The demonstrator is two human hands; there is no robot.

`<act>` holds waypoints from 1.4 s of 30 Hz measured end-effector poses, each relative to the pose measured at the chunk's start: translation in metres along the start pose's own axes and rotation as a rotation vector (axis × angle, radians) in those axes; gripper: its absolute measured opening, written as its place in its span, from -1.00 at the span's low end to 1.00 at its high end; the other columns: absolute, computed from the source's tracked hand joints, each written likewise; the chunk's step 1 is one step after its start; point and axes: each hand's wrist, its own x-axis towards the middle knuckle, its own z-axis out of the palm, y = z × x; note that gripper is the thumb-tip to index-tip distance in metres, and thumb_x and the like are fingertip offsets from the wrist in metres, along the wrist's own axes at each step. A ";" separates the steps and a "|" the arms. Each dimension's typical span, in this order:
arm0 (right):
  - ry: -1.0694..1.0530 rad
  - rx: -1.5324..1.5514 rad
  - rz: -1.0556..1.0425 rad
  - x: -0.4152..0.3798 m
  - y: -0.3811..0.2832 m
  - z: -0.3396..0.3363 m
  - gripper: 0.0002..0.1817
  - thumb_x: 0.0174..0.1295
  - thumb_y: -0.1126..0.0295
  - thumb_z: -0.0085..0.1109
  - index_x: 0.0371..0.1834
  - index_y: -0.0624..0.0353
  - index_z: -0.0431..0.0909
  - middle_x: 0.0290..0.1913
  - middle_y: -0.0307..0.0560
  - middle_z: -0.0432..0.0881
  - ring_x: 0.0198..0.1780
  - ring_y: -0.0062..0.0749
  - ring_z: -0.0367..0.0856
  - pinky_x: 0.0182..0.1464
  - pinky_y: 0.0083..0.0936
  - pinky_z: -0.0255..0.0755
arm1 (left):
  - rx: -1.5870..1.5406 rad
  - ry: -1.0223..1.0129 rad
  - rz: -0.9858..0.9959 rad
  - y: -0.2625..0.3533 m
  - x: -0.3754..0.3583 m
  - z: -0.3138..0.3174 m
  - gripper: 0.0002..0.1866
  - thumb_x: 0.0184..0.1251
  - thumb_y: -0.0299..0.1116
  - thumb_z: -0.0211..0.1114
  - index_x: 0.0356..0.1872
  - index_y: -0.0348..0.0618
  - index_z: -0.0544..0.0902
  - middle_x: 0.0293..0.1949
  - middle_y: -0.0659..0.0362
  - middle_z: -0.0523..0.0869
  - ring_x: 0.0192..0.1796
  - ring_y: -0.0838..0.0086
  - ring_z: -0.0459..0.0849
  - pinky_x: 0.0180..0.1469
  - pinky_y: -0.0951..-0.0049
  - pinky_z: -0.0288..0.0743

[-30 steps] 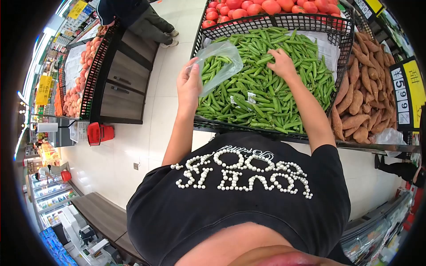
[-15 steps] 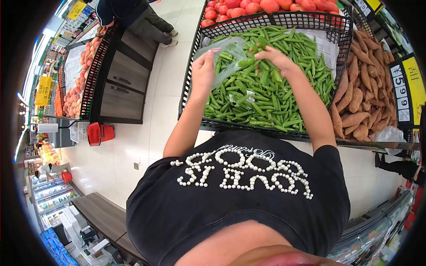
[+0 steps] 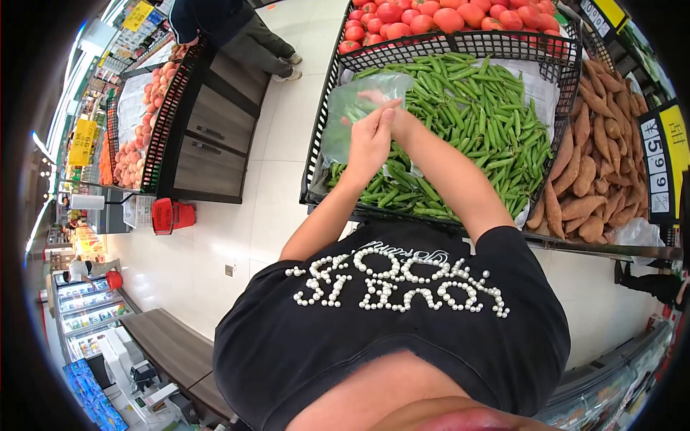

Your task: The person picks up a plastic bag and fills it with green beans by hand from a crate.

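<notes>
My left hand is closed on the rim of a thin clear plastic bag, which hangs over the left side of the pea bin. Behind it, my right hand reaches into the bag's mouth, its fingers partly hidden by my left hand and blurred by the plastic. Some green shows through the bag near those fingers; I cannot tell whether they still grip any pods. Under both hands lies a heap of green pea pods in a black mesh-sided bin.
Tomatoes fill the section behind the peas, and sweet potatoes are piled at right beside a price sign. Across the aisle stand a peach display, a red basket and a person in dark trousers.
My right hand has moved left from above the peas, with pods in it, into the bag's mouth. My left hand has shifted right and nearer my body, and the bag has spread wider.
</notes>
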 end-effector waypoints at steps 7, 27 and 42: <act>-0.104 -0.479 -0.108 0.021 0.014 -0.013 -0.38 0.26 0.23 0.09 0.38 0.16 0.26 0.32 0.10 0.38 0.15 -0.10 0.51 0.17 -0.19 0.45 | -0.665 0.255 -0.107 -0.004 0.000 -0.039 -0.50 0.59 -0.09 -0.07 0.26 -0.33 0.43 -0.64 0.47 0.21 -0.64 0.79 0.13 -0.62 0.64 -0.04; 0.751 -2.051 -0.302 -0.070 -0.042 -0.096 -0.05 0.04 -0.42 0.12 0.52 -0.49 0.04 0.57 0.15 -0.22 0.51 0.39 -0.20 0.34 0.51 -0.16 | -0.714 0.202 -0.212 -0.009 -0.017 -0.061 -0.48 0.60 -0.06 -0.13 0.23 -0.37 0.40 -0.63 0.40 0.18 -0.65 0.73 0.10 -0.64 0.63 -0.03; 0.037 -2.134 -0.138 -0.121 -0.033 -0.083 0.12 -0.32 0.02 0.61 0.44 -0.52 0.17 0.33 0.32 0.19 0.37 0.40 0.14 0.30 0.18 0.25 | -0.751 0.243 -0.206 -0.004 -0.012 -0.070 -0.46 0.59 -0.03 -0.12 0.23 -0.37 0.40 -0.65 0.40 0.16 -0.65 0.73 0.06 -0.64 0.63 -0.06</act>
